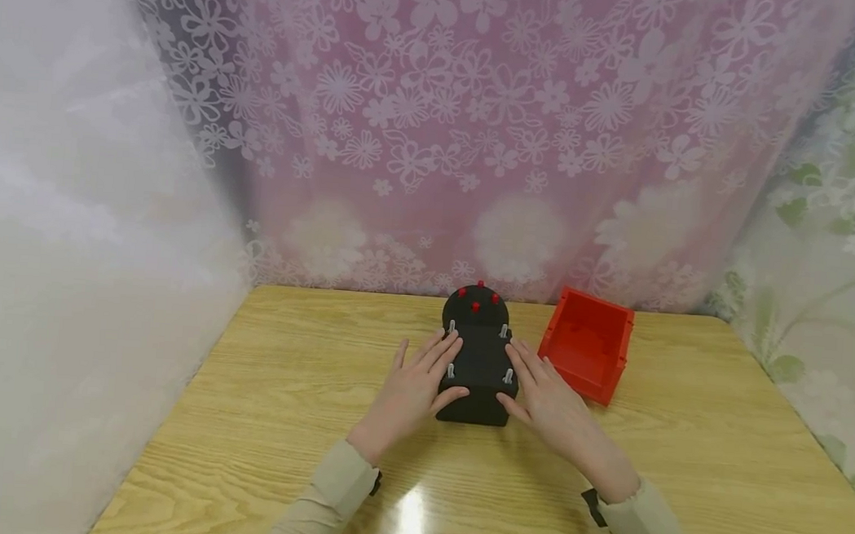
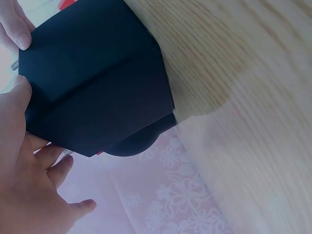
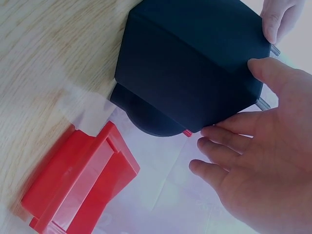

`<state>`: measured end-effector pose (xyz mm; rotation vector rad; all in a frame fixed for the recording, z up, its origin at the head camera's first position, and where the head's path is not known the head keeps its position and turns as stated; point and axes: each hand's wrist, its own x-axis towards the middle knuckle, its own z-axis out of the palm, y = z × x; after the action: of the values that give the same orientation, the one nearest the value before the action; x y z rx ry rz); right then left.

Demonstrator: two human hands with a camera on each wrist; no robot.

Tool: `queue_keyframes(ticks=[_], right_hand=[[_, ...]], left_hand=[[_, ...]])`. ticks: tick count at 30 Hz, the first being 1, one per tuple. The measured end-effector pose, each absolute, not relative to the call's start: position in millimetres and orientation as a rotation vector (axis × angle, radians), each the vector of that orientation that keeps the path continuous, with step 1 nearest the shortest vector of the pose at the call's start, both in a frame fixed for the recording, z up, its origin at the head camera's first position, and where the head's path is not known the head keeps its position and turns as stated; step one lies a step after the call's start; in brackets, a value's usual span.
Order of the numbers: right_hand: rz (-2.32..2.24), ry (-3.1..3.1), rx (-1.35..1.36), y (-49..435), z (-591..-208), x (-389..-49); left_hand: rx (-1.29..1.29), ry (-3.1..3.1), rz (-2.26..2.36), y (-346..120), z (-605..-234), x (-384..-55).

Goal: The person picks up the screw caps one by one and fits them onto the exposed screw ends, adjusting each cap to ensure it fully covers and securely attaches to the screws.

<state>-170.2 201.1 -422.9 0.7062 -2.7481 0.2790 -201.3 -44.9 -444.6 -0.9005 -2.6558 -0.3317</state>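
A black block point(image 1: 484, 356) with a sloped top stands on the table, with upright threaded metal bolts point(image 1: 508, 376) near its corners. Behind it rises a round black part point(image 1: 460, 310) bearing several small red pegs point(image 1: 476, 307). My left hand point(image 1: 409, 388) lies along the block's left edge, fingers extended over the top and thumb at the front. The right hand point(image 1: 554, 405) mirrors it on the right edge. In the right wrist view, a bolt point(image 3: 263, 104) sticks out beside the right hand's index finger, and the thumb touches the block's edge.
An open red plastic bin point(image 1: 588, 334) sits at an angle just right of the block, close to the right hand. The wooden table point(image 1: 303, 374) ends at the back against a pink flowered curtain point(image 1: 415, 233). Pale curtains hang on both sides.
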Motion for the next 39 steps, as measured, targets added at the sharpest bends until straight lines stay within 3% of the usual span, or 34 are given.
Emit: queue_keyframes(ticks=[23,32,39], right_hand=[[0.3,-2.714,0.736,202.6,-420.6,-171.5],[0.516,-2.768,0.713,227.1,-398.8,-176.6],[0.495,-2.652,0.611,259.9,-371.1,-201.7]], left_hand=[[-0.912,-2.625,-0.394,-42.8,-448.1,-201.1],[-0.906,-2.633,-0.373,-42.6,-447.6,-200.8],[-0.906,-2.652,-0.387,-42.4,-446.4,-200.4]])
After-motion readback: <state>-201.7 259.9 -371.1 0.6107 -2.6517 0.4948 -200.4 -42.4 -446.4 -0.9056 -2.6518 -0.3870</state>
